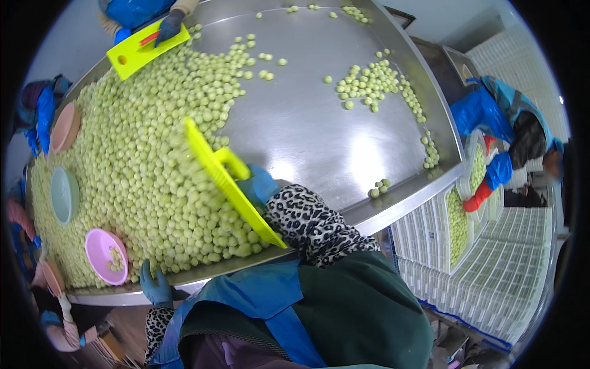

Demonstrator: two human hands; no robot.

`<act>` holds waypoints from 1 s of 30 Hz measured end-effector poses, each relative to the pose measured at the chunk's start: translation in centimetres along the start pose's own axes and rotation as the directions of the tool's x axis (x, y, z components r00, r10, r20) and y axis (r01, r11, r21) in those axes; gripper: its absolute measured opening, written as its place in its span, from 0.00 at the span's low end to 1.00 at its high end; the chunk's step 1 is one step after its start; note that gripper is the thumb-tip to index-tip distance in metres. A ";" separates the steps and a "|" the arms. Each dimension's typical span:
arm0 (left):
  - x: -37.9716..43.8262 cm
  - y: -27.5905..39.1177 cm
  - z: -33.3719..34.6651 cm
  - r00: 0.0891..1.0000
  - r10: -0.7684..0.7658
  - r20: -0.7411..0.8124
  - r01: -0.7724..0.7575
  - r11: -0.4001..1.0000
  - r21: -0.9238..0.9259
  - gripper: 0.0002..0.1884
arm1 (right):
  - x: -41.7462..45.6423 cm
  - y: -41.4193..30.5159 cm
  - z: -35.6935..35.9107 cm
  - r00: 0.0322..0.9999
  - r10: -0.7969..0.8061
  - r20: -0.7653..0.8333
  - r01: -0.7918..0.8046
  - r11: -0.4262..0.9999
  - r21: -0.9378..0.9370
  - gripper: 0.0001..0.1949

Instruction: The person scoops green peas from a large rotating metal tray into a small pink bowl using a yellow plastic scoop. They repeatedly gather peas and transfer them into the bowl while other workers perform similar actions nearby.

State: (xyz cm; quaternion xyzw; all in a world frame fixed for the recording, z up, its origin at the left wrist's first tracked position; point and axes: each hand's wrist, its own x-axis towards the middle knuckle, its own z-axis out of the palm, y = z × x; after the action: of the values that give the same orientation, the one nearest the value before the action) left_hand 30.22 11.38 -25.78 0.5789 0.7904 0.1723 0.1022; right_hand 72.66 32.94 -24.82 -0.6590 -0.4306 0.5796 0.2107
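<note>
My right hand [259, 185], in a blue glove, grips the handle of a yellow-green plastic float [230, 184]. The float stands on edge, its flat face against a thick mass of small round pale-green fruits [152, 138]. These cover the left side of a stainless-steel table [295, 115] with raised sides. Some fruits beside the float's far end look blurred. My left hand [156, 283], also blue-gloved, is at the near rim with its fingers apart and nothing visible in it. Just left of it, a pink bowl [94, 258] holding a few fruits sits among the rest.
Across the table, another person's dark-gloved hand [169, 28] holds a second yellow-green float [133, 53]. A green bowl [64, 196] and an orange bowl [66, 128] sit further left. At right, a person in red gloves [478, 196] handles fruit beside stacked white crates [488, 272].
</note>
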 end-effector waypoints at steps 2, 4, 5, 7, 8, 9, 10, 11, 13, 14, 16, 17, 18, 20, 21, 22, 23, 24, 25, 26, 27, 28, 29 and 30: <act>0.1 0.0 0.2 1.000 0.010 0.017 -0.011 0.999 0.034 0.23 | -0.6 -1.0 -1.9 0.979 -0.186 -0.084 0.179 0.981 -0.077 0.29; 0.2 -0.5 0.4 0.998 -0.025 0.064 0.029 0.998 -0.059 0.23 | -0.2 -0.5 -7.9 0.917 -0.088 -0.390 0.089 0.996 -0.014 0.29; 0.1 -1.1 0.5 0.996 -0.029 0.082 0.035 0.997 -0.065 0.23 | -0.2 0.5 -11.4 0.801 -0.013 -0.598 0.078 0.994 0.082 0.27; 0.2 -2.5 1.2 0.998 0.011 0.062 -0.003 0.992 -0.130 0.24 | -0.6 3.4 -19.9 0.640 0.126 -0.758 0.207 0.922 0.327 0.31; 0.4 -3.5 1.7 0.994 -0.057 0.097 0.072 0.984 -0.162 0.23 | -1.4 5.4 -24.1 0.526 0.177 -0.832 0.023 0.975 0.222 0.28; 0.4 -4.6 2.4 0.996 -0.043 0.082 0.056 0.984 -0.170 0.23 | -1.8 7.1 -28.1 0.399 0.310 -0.863 -0.064 0.948 0.311 0.25; 0.3 -5.7 3.0 0.995 -0.075 0.066 0.086 0.976 -0.198 0.22 | -2.4 9.0 -31.6 0.295 0.448 -0.844 -0.110 0.893 0.436 0.25; 0.2 -6.5 3.8 0.998 -0.055 -0.005 0.052 0.969 -0.240 0.22 | -3.5 11.0 -34.6 0.215 0.441 -0.871 -0.117 0.897 0.425 0.28; 0.1 -7.9 4.6 0.986 -0.166 -0.025 0.142 0.904 -0.402 0.21 | -5.1 14.4 -39.1 0.099 0.468 -0.878 -0.163 0.878 0.449 0.28; 0.1 -8.6 4.6 0.993 -0.114 -0.014 0.096 0.891 -0.444 0.21 | -5.9 16.0 -40.7 0.052 0.488 -0.871 -0.187 0.862 0.472 0.28; -0.2 -9.3 4.5 0.996 -0.084 -0.028 0.066 0.918 -0.390 0.20 | -6.9 18.7 -43.5 -0.015 0.525 -0.851 -0.222 0.828 0.515 0.28; -0.4 -9.6 4.3 0.998 -0.038 -0.045 0.029 0.983 -0.180 0.19 | -7.0 20.0 -44.5 -0.035 0.543 -0.839 -0.228 0.813 0.535 0.28; -0.3 -9.7 4.3 0.998 -0.052 -0.039 0.044 0.979 -0.198 0.18 | -6.9 21.0 -45.7 -0.048 0.559 -0.828 -0.229 0.800 0.554 0.28; -0.3 -9.6 4.1 0.983 -0.183 -0.004 0.175 0.949 -0.262 0.17 | -6.2 22.8 -47.6 -0.059 0.594 -0.802 -0.223 0.775 0.591 0.28; -0.3 -9.4 4.1 0.991 -0.135 -0.021 0.126 0.965 -0.230 0.16 | -5.7 23.5 -48.4 -0.062 0.609 -0.790 -0.221 0.764 0.606 0.28; -0.2 -9.0 4.1 0.986 -0.165 -0.024 0.156 0.965 -0.213 0.16 | -5.0 24.0 -49.1 -0.059 0.624 -0.779 -0.213 0.755 0.621 0.28; -0.2 -8.5 4.2 0.973 -0.229 -0.039 0.214 0.950 -0.227 0.15 | -4.1 24.3 -49.7 -0.045 0.639 -0.768 -0.200 0.747 0.634 0.28; -0.1 -7.8 4.3 0.987 -0.137 -0.081 0.122 0.979 -0.165 0.15 | -3.2 24.3 -50.2 -0.029 0.648 -0.761 -0.192 0.743 0.641 0.28; -0.3 -7.1 4.1 0.988 -0.076 -0.132 0.059 0.990 -0.126 0.15 | -2.3 24.1 -50.5 -0.013 0.654 -0.757 -0.180 0.743 0.645 0.29; -0.4 -6.3 3.8 0.987 -0.049 -0.155 0.028 0.991 -0.134 0.15 | -1.2 23.7 -50.9 -0.003 0.652 -0.758 -0.178 0.746 0.642 0.29; -0.6 -5.5 3.4 0.982 0.061 -0.180 -0.057 0.998 0.026 0.15 | 0.2 23.0 -51.0 0.010 0.650 -0.760 -0.168 0.750 0.640 0.29; -0.9 -4.7 2.6 0.976 0.132 -0.173 -0.109 0.985 0.137 0.15 | 1.6 22.2 -51.1 0.014 0.645 -0.764 -0.172 0.754 0.634 0.29; -1.0 -4.0 2.0 0.966 0.204 -0.161 -0.161 0.956 0.245 0.15 | 3.1 21.1 -51.2 0.018 0.640 -0.768 -0.176 0.759 0.627 0.29; -0.8 -3.4 1.7 0.980 0.165 -0.114 -0.137 0.966 0.219 0.15 | 4.8 19.9 -51.5 0.072 0.597 -0.799 -0.208 0.793 0.573 0.30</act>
State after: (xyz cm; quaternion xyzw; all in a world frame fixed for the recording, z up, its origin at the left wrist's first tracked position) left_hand 28.13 9.97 -28.67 0.6326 0.7626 0.1328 -0.0250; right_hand 127.58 37.52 -30.75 -0.9189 0.0991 0.1324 0.3582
